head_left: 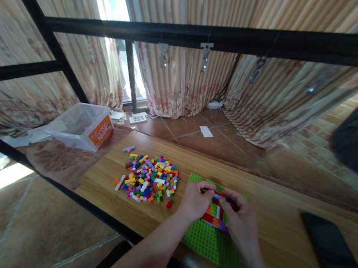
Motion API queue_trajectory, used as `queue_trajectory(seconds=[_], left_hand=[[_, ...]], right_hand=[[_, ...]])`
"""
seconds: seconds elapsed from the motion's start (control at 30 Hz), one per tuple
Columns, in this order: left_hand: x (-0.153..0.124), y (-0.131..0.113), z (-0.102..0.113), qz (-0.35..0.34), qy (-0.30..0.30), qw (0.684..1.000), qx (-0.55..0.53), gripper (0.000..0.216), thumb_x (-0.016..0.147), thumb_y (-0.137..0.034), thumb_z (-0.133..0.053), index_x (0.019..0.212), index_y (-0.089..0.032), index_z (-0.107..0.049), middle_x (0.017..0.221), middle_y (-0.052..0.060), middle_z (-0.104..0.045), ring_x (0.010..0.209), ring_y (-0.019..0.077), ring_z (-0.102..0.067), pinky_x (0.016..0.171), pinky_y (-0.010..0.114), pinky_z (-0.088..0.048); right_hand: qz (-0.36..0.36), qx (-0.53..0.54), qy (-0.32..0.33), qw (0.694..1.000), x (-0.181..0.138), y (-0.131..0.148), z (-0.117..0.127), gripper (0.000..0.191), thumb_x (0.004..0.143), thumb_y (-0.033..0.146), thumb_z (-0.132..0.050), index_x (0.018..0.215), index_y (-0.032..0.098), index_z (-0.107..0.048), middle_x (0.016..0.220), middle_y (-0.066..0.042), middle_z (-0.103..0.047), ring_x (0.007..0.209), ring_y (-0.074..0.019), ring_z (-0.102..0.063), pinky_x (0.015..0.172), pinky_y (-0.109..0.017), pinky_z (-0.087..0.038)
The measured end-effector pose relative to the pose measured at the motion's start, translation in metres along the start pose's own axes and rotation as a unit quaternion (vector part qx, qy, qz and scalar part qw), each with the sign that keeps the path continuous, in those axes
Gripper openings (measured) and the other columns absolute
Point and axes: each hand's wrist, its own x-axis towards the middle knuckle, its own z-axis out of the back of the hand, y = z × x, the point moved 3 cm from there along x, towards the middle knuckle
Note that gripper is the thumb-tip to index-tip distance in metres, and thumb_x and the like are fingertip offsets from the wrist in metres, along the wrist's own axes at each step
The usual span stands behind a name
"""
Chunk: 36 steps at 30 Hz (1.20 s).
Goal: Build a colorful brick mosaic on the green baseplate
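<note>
A green studded baseplate [206,244] lies on the wooden bench under both hands. On it is a low build of toy bricks [216,222] in red, orange, white and purple. At the far side of the build, a light blue toy brick [219,196] shows between my fingertips. My left hand [196,201] is closed, its thumb and fingers bent at the brick's left end. From the other side, my right hand [242,218] is closed with thumb and fingers at its right end. My fingers partly hide the brick and the far part of the build.
A pile of loose colored bricks [151,176] lies left of the baseplate, with a red brick [169,204] apart. A dark tablet-like slab [331,257] lies at right. A clear plastic box [80,138] stands beyond the bench's left end. A black metal bar [185,38] crosses ahead.
</note>
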Motion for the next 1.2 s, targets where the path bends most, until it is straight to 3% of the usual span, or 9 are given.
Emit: queue_trajectory(seconds=[0.1,0.23,0.47,0.6,0.73,0.9,1.07,1.2], left_hand=[[0.0,0.001,0.0,-0.002,0.0,1.0,0.0,0.025,0.084,-0.014,-0.055,0.096,-0.013,-0.077,0.096,0.01,-0.077,0.09,0.0204,-0.07,0.087,0.032,-0.054],[-0.001,0.004,0.003,0.037,-0.011,0.999,-0.033,0.031,0.091,-0.02,-0.046,0.102,-0.014,-0.075,0.101,0.009,-0.076,0.081,0.0173,-0.069,0.077,0.03,-0.055],[-0.004,0.001,0.012,0.061,-0.033,0.996,-0.054,0.032,0.093,-0.024,-0.045,0.107,-0.014,-0.071,0.102,0.01,-0.075,0.07,0.013,-0.065,0.066,0.025,-0.052],[-0.003,0.002,0.015,0.054,-0.039,0.997,-0.049,0.031,0.093,-0.025,-0.046,0.108,-0.016,-0.072,0.103,0.009,-0.076,0.074,0.0146,-0.067,0.07,0.027,-0.055],[-0.001,0.004,0.016,0.015,-0.035,0.999,-0.018,0.026,0.09,-0.023,-0.052,0.103,-0.014,-0.073,0.101,0.01,-0.076,0.09,0.0192,-0.069,0.081,0.031,-0.056],[-0.006,-0.002,0.022,-0.011,-0.025,1.0,0.003,0.025,0.089,-0.024,-0.054,0.102,-0.013,-0.073,0.101,0.011,-0.076,0.09,0.0215,-0.07,0.085,0.035,-0.055],[-0.007,-0.012,0.042,-0.027,-0.045,0.999,0.01,0.024,0.088,-0.023,-0.056,0.101,-0.013,-0.074,0.099,0.011,-0.076,0.086,0.0208,-0.069,0.081,0.033,-0.055],[0.0,-0.013,0.074,-0.039,-0.099,0.994,0.007,0.023,0.087,-0.019,-0.057,0.101,-0.013,-0.073,0.097,0.01,-0.076,0.084,0.0186,-0.068,0.079,0.03,-0.054]], right_hand=[[-0.015,0.02,0.007,1.0,0.0,0.0,0.003,0.04,0.072,0.047,-0.068,0.101,0.019,-0.072,0.103,-0.01,-0.075,0.095,-0.0258,-0.069,0.091,-0.044,-0.052],[-0.049,0.067,-0.006,0.997,0.0,0.0,0.006,0.042,0.078,0.052,-0.064,0.101,0.019,-0.072,0.104,-0.01,-0.075,0.095,-0.0255,-0.069,0.087,-0.039,-0.054],[-0.036,0.003,-0.019,0.999,0.002,0.002,0.007,0.043,0.08,0.055,-0.06,0.098,0.018,-0.075,0.098,-0.009,-0.077,0.092,-0.0264,-0.07,0.084,-0.038,-0.053],[-0.019,-0.08,0.001,0.997,0.003,0.002,0.006,0.047,0.079,0.058,-0.059,0.099,0.019,-0.076,0.098,-0.01,-0.077,0.091,-0.0279,-0.07,0.084,-0.04,-0.052],[-0.022,-0.151,-0.003,0.988,0.003,0.002,0.004,0.052,0.076,0.061,-0.061,0.101,0.018,-0.076,0.096,-0.011,-0.077,0.086,-0.0285,-0.07,0.081,-0.042,-0.052],[-0.044,-0.155,0.002,0.987,0.004,0.004,0.003,0.05,0.072,0.06,-0.063,0.098,0.019,-0.077,0.092,-0.009,-0.077,0.084,-0.0282,-0.069,0.079,-0.041,-0.051],[-0.067,-0.137,0.004,0.988,0.005,0.002,0.004,0.05,0.068,0.062,-0.065,0.095,0.021,-0.078,0.093,-0.009,-0.077,0.087,-0.0301,-0.069,0.079,-0.042,-0.05],[-0.074,-0.148,0.0,0.986,0.007,-0.004,0.005,0.05,0.067,0.062,-0.065,0.094,0.022,-0.078,0.096,-0.009,-0.078,0.09,-0.0313,-0.07,0.079,-0.042,-0.05]])
